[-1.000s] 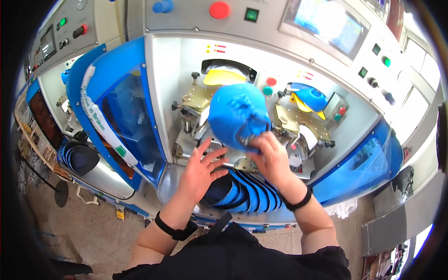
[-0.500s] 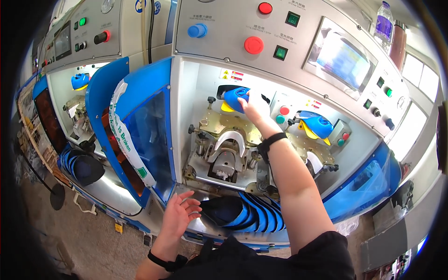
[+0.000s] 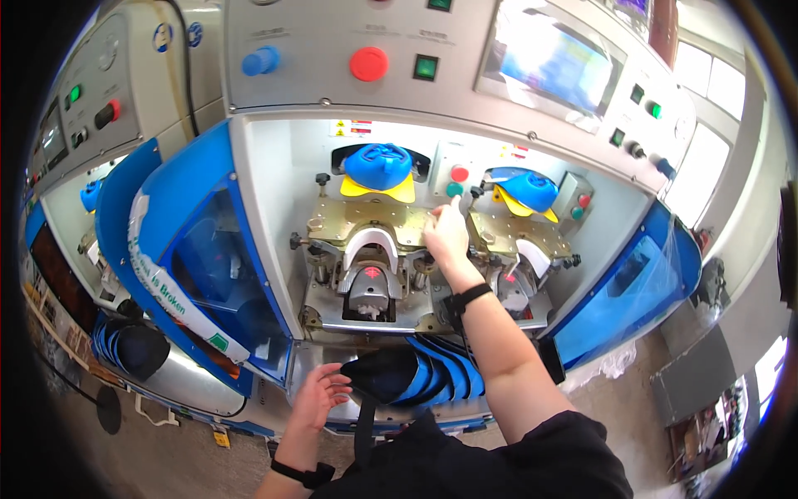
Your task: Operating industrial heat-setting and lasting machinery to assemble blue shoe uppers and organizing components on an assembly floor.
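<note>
My right hand (image 3: 447, 235) is raised inside the machine's lit opening, index finger stretched toward the green push button (image 3: 455, 190) and the other fingers curled. It holds nothing; whether the fingertip touches the button I cannot tell. A blue piece with a yellow brim-like edge (image 3: 378, 170) sits on the left rear holder, and a similar blue piece (image 3: 525, 193) on the right one. Lower down, my left hand (image 3: 320, 397) is open, fingers loosely apart, beside a nested stack of black and blue curved pieces (image 3: 432, 374).
Below the blue pieces stand a metal mould (image 3: 371, 287) with a pale curved pad and a second mould (image 3: 511, 287). A red button (image 3: 459, 173) sits over the green one. Blue doors (image 3: 212, 258) flank the opening. Above is a control panel with a red stop knob (image 3: 368, 64).
My right hand has left the left blue piece and moved down and right to the button box. That piece now sits level and fully visible. The view has shifted; my left hand stays low.
</note>
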